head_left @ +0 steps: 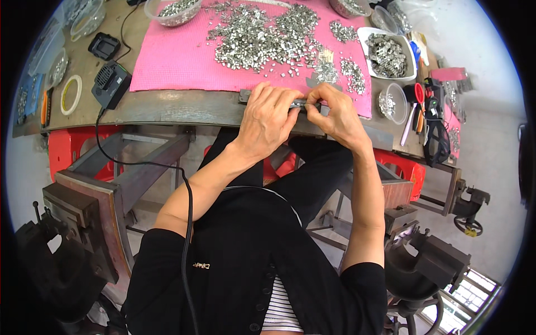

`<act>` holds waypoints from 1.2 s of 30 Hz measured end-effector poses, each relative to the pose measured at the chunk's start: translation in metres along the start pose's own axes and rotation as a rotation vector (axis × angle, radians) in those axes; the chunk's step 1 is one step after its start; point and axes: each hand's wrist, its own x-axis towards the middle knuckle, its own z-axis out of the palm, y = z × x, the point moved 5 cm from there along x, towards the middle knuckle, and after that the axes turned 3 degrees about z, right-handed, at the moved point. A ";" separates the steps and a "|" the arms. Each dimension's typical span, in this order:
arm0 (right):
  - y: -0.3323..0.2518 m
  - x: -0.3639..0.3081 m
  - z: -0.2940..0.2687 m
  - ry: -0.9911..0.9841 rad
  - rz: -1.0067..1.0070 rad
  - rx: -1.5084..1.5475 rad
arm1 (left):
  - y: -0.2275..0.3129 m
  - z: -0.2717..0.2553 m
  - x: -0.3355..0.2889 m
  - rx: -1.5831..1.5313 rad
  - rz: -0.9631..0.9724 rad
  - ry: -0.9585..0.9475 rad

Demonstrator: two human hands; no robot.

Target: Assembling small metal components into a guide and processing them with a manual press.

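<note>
My left hand (267,116) rests at the table's front edge, fingers bent over a dark metal bar (244,96). Between its thumb and forefinger shows a small silvery metal piece (299,104). From the other side my right hand (339,116) meets it, thumb and forefinger pinched together; the fingers hide what they hold. Just beyond the hands, a small pile of thin metal pins (326,72) lies on the pink mat (167,67). Farther back spreads a big heap of small silvery metal parts (262,36), with smaller groups (353,77) to its right.
A white tray of metal parts (414,56) and a clear tub (400,106) stand at right. A black charger-like device (110,84) and a tape roll (71,95) lie at left. A black cable (139,163) hangs past my left arm. Red stools (67,153) sit under the table.
</note>
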 end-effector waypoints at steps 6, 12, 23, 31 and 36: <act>-0.025 0.005 0.007 -0.001 -0.162 -0.305 | -0.002 0.002 -0.003 -0.016 -0.006 0.017; -0.020 -0.005 0.000 0.048 -0.269 -0.229 | -0.002 0.000 -0.002 -0.028 -0.045 -0.006; 0.029 -0.015 0.001 0.150 0.148 0.243 | 0.001 -0.003 0.000 0.002 -0.031 -0.040; 0.011 -0.025 0.003 0.260 -0.094 0.075 | 0.003 -0.008 0.002 -0.085 -0.063 -0.073; 0.013 -0.007 -0.011 0.092 0.054 0.145 | -0.049 -0.065 0.045 0.000 -0.107 0.116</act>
